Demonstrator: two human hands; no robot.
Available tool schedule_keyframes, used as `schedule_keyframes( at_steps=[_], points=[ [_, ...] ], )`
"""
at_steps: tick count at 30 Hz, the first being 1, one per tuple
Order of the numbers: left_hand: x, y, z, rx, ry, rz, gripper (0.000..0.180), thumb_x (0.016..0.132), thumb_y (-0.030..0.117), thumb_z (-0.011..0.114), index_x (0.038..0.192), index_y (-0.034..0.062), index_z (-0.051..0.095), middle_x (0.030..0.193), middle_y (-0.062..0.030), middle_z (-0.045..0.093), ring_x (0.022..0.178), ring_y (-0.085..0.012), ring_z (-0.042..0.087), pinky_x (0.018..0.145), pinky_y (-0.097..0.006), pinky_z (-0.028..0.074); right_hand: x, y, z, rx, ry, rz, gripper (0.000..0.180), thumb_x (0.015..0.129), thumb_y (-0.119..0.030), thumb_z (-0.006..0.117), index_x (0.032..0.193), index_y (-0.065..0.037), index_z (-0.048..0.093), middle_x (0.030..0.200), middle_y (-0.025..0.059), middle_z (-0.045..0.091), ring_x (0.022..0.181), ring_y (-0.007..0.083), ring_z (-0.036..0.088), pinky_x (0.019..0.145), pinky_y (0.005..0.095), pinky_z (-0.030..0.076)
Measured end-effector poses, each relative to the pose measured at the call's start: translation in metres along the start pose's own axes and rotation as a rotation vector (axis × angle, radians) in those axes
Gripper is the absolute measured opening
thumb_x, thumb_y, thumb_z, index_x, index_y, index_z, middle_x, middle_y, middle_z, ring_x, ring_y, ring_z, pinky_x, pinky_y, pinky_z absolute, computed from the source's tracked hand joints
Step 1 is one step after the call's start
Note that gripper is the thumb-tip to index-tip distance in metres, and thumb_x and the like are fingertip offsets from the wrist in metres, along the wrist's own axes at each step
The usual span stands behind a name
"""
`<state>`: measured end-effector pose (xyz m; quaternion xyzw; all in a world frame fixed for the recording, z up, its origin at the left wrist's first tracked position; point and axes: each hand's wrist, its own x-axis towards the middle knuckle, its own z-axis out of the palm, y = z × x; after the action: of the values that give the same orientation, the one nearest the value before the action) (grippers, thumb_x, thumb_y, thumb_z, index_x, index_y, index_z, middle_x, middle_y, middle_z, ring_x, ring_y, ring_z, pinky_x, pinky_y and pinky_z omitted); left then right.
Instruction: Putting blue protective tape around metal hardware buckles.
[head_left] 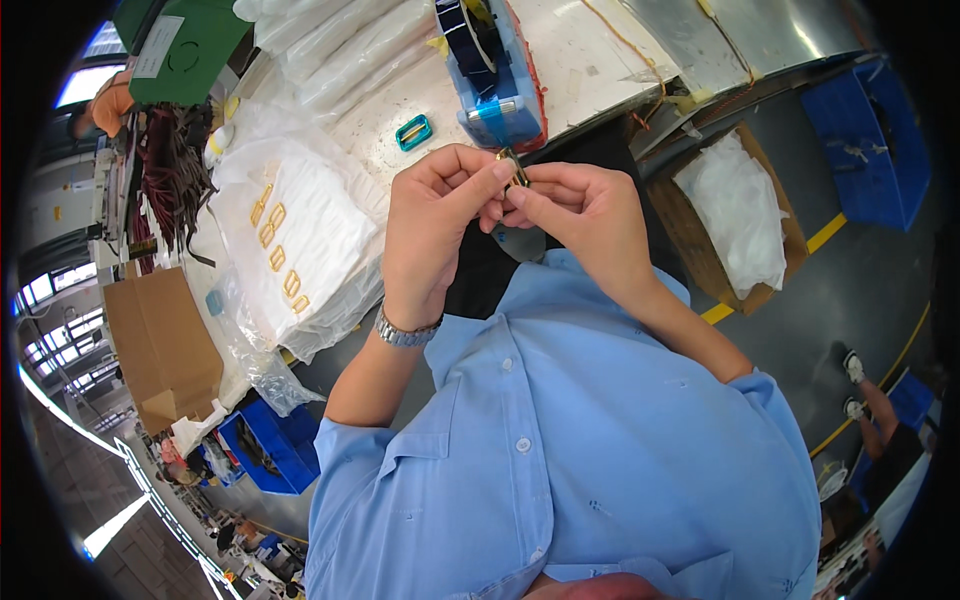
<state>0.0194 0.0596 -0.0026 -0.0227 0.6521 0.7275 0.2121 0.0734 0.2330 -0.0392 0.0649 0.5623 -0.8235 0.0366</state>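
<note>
My left hand [432, 215] and my right hand [598, 212] meet in front of my chest, both with closed fingertips. Pinched between them is a small gold metal buckle [513, 166], partly hidden by my thumbs and fingers. Just beyond my hands stands a blue tape dispenser [490, 95] with a dark roll, and a strip of blue film hangs at its near end. Left of the dispenser, a gold buckle in teal film [413, 132] lies on the white table [385, 115]. Several bare gold buckles [277, 259] lie in a row on white padded sheets [325, 215].
Clear plastic rolls [335, 45] lie at the back left, near a green box [190, 55] and hanging dark red straps [170, 175]. An open cardboard box [165, 345] stands left. To the right are a lined carton [740, 210] and a blue bin [870, 140]. Another person [890, 450] is far right.
</note>
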Motion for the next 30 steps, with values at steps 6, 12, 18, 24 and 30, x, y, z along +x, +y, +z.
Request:
schedule_keyframes(
  at_steps=[6,12,18,24,30],
  points=[
    [-0.001,-0.006,-0.003,-0.03,-0.038,0.022,0.015,0.099,0.014,0.077,0.099,-0.0011,0.074,0.081,-0.0025,0.072,0.068,-0.0064,0.063,0.06,-0.022,0.048,0.003,-0.003,-0.004,-0.026,-0.034,0.007,0.028,0.098,-0.007,0.076,0.116,0.015,0.071,0.099,0.0177,0.08,0.088,0.0174,0.079,0.078,0.028,0.064],
    [-0.001,-0.024,-0.012,-0.013,0.036,0.091,0.021,0.104,0.016,0.07,0.112,-0.0021,0.077,0.086,-0.0018,0.071,0.07,-0.0064,0.059,0.062,-0.022,0.046,0.001,-0.018,-0.007,0.145,-0.106,0.177,0.027,0.1,-0.01,0.073,0.115,0.012,0.073,0.1,0.0188,0.079,0.089,0.0225,0.08,0.082,0.031,0.065],
    [0.008,-0.038,-0.007,-0.219,-0.085,-0.052,0.02,0.103,0.016,0.071,0.112,-0.0001,0.078,0.093,-0.0022,0.075,0.071,-0.0052,0.06,0.061,-0.021,0.045,0.004,-0.026,-0.011,0.226,-0.141,0.317,0.029,0.103,-0.015,0.069,0.115,0.011,0.074,0.103,0.0195,0.079,0.091,0.0254,0.08,0.086,0.034,0.065],
    [0.005,-0.034,0.009,-0.428,0.013,-0.188,0.019,0.103,0.015,0.069,0.11,-0.0007,0.077,0.089,-0.0037,0.075,0.071,-0.0073,0.063,0.059,-0.023,0.046,0.003,-0.034,-0.011,0.161,-0.17,0.296,0.024,0.102,-0.01,0.07,0.113,0.011,0.073,0.104,0.0202,0.079,0.094,0.0251,0.08,0.087,0.0335,0.065],
    [0.004,-0.036,0.002,-0.605,-0.099,-0.281,0.024,0.104,0.016,0.066,0.114,-0.0047,0.071,0.08,-0.0031,0.063,0.066,-0.0097,0.054,0.054,-0.025,0.039,0.011,-0.037,-0.014,-0.101,-0.212,0.18,0.018,0.099,-0.005,0.073,0.11,0.009,0.073,0.097,0.015,0.08,0.083,0.0172,0.078,0.075,0.0273,0.062]
  ],
)
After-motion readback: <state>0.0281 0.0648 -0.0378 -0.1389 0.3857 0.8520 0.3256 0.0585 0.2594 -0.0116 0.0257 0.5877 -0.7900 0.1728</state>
